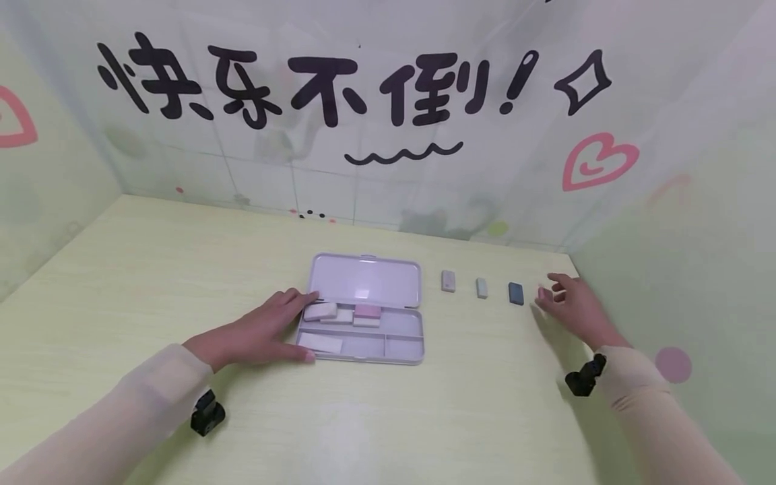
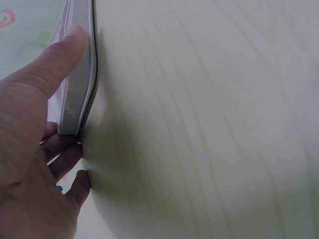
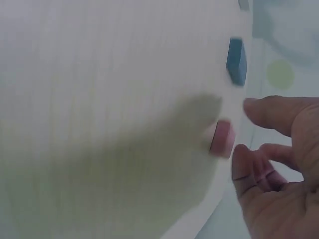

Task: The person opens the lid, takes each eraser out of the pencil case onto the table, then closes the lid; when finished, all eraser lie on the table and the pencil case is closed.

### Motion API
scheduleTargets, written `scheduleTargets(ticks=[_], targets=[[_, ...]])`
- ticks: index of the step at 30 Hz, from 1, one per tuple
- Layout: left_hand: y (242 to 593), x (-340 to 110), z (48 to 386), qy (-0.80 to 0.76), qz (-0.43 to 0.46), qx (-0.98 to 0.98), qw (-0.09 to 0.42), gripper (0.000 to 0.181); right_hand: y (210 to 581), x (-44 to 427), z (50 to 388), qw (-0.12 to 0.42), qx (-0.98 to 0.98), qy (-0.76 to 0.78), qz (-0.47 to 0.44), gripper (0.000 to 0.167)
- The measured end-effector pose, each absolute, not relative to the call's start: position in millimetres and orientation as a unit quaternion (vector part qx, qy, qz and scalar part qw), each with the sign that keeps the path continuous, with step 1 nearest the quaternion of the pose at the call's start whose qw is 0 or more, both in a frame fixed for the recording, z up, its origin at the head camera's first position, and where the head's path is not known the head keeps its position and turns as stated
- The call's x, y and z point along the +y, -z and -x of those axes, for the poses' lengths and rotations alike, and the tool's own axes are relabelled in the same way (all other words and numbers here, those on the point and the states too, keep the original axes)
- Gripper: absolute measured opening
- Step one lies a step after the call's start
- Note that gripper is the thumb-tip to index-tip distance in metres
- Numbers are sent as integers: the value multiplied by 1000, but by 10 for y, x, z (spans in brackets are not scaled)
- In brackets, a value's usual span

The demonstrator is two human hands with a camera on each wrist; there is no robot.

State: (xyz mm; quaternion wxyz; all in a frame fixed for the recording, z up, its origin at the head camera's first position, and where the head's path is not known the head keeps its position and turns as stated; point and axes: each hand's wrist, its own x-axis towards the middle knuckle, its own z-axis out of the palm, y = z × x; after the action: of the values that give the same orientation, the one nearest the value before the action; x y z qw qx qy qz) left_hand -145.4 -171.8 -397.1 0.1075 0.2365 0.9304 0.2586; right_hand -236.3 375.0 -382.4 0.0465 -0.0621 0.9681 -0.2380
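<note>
A lavender pencil case [image 1: 364, 279] lies unfolded on the table, its lid towards the wall. My left hand [image 1: 261, 330] holds its left end, thumb along the near side and fingers by the hinge. Inside are several small blocks that look like erasers, among them a pink one [image 1: 367, 310], and a flat white piece [image 1: 320, 343]. At the right, my right hand [image 1: 572, 306] is beside a small pink eraser [image 3: 223, 139] standing on the table, thumb and fingers apart around it. Whether a fingertip touches it, I cannot tell.
Left of the pink eraser, a dark blue eraser [image 1: 515, 293], a pale green one [image 1: 481, 287] and a pale pinkish one [image 1: 448, 281] form a row. A printed wall covering [image 1: 358, 182] rises behind the table [image 1: 388, 417] and at both sides.
</note>
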Motion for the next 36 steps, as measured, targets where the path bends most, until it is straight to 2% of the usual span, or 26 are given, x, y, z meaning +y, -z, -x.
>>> scheduleTargets(ticks=[3, 8, 13, 24, 30, 36], targets=[[3960, -1713, 1458, -257, -238, 930, 110, 106, 3805, 3519, 2379, 5, 963, 241, 117, 59], [3962, -1715, 1448, -260, -234, 930, 113, 106, 3760, 3023, 2391, -15, 941, 271, 202, 47], [3981, -1715, 1447, -260, -233, 930, 113, 106, 3698, 2497, 2322, 9, 918, 268, 293, 36], [4009, -1738, 1451, -262, -232, 930, 113, 106, 3601, 1548, 2186, 43, 889, 190, 414, 31], [4008, -1743, 1437, -264, -238, 929, 106, 105, 3678, 1264, 2166, 59, 871, 163, 460, 32], [3989, -1745, 1445, -262, -239, 929, 108, 105, 3748, 1182, 2101, 66, 867, 140, 473, 30]])
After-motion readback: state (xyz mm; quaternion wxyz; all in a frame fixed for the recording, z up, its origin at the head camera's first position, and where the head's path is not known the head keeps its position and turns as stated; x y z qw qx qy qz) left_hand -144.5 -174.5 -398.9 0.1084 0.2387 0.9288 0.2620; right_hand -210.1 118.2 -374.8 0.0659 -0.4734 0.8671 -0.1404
